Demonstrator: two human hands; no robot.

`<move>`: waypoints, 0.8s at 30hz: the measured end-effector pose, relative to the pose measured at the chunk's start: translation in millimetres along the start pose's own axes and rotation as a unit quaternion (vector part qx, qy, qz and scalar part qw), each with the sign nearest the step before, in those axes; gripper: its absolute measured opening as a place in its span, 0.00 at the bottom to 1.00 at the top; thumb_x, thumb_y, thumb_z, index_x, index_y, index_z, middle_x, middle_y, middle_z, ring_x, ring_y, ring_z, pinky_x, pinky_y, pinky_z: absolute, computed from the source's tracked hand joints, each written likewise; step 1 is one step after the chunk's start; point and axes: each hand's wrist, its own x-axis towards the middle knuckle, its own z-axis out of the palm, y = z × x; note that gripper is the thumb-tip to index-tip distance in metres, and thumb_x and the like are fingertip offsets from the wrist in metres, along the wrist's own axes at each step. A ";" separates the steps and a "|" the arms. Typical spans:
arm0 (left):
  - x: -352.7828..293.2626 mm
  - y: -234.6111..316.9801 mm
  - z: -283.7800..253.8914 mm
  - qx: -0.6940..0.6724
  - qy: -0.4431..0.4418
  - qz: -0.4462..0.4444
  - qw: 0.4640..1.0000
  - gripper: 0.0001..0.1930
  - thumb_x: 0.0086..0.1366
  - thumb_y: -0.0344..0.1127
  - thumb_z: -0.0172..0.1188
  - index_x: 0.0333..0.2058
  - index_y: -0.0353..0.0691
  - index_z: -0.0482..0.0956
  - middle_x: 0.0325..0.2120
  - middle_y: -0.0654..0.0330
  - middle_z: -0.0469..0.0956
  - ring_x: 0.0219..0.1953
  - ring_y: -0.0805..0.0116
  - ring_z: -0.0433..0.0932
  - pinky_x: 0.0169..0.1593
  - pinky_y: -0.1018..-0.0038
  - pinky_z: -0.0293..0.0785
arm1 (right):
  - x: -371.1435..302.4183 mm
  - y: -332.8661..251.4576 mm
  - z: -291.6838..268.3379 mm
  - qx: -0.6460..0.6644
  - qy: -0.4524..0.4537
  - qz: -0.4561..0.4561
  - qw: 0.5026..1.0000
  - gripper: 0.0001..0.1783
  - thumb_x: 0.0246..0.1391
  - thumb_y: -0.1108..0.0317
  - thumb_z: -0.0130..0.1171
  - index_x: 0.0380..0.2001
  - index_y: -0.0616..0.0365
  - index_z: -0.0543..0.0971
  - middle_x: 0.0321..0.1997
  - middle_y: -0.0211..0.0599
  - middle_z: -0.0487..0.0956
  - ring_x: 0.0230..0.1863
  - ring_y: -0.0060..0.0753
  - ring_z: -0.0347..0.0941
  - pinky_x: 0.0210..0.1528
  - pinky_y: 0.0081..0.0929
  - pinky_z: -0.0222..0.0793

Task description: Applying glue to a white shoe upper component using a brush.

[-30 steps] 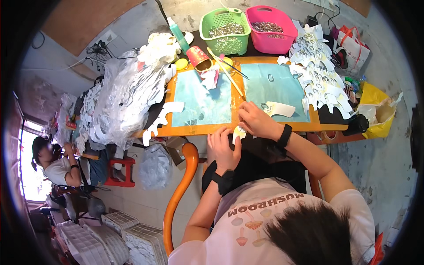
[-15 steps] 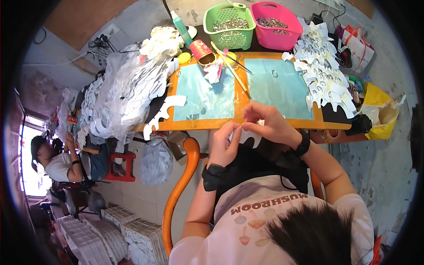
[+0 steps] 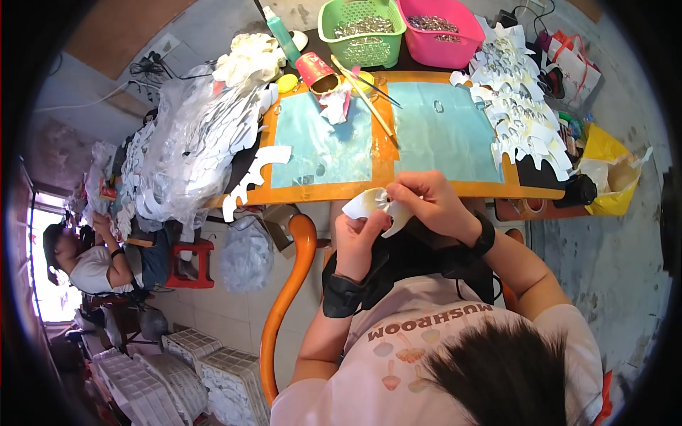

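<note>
Between my hands, just off the table's near edge, is a small curved white cut-out piece (image 3: 364,204) with a yellowish tint on part of it. My left hand (image 3: 357,241) is closed on its lower left side, the thumb pressed against it. My right hand (image 3: 432,202) pinches its upper right part with thumb and fingertips. Something small and shiny seems to sit where the fingertips meet, but I cannot make it out. A longer scalloped white cut-out strip (image 3: 254,176) lies over the table's front left edge, apart from my hands.
Blue mats (image 3: 447,135) cover the orange-edged table. On it stand a red cup (image 3: 312,69), a stick (image 3: 362,96), a green basket (image 3: 362,50) and a pink basket (image 3: 444,42) of metal rings. White pieces (image 3: 522,106) pile up right and left. Another person (image 3: 99,263) sits far left.
My hands have turned the white piece so that more of it shows above my left hand. The whole view has shifted slightly.
</note>
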 end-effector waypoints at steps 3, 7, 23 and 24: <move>1.2 7.4 11.7 0.012 -0.008 0.025 1.000 0.09 0.68 0.30 0.60 0.43 0.31 0.79 0.33 0.65 0.80 0.33 0.81 0.76 0.38 0.82 0.71 | -2.3 -11.3 4.2 -0.072 0.023 -0.018 0.997 0.15 0.63 0.67 0.55 0.25 0.67 0.73 0.17 0.31 0.63 0.22 0.16 0.58 0.23 0.25 0.58; -7.9 2.9 18.3 0.052 0.040 0.058 0.996 0.09 0.68 0.30 0.59 0.45 0.33 0.76 0.31 0.64 0.79 0.31 0.79 0.74 0.35 0.80 0.69 | -5.1 -15.1 0.9 -0.086 -0.001 -0.033 0.996 0.16 0.65 0.64 0.53 0.26 0.66 0.72 0.18 0.31 0.65 0.22 0.18 0.58 0.24 0.24 0.57; 8.3 16.7 7.9 0.068 -0.037 -0.077 0.994 0.14 0.70 0.43 0.56 0.33 0.35 0.75 0.32 0.63 0.75 0.35 0.74 0.71 0.40 0.76 0.66 | -20.3 4.4 -2.0 0.051 -0.067 0.065 0.994 0.17 0.68 0.61 0.50 0.29 0.63 0.74 0.22 0.23 0.66 0.24 0.15 0.59 0.26 0.20 0.57; 6.5 16.9 8.9 0.036 -0.056 -0.073 0.995 0.14 0.70 0.42 0.56 0.32 0.36 0.74 0.31 0.62 0.74 0.35 0.74 0.71 0.40 0.76 0.65 | -21.2 -5.3 -2.9 0.034 -0.075 0.065 0.994 0.17 0.68 0.62 0.51 0.29 0.65 0.73 0.21 0.27 0.64 0.24 0.18 0.57 0.27 0.21 0.57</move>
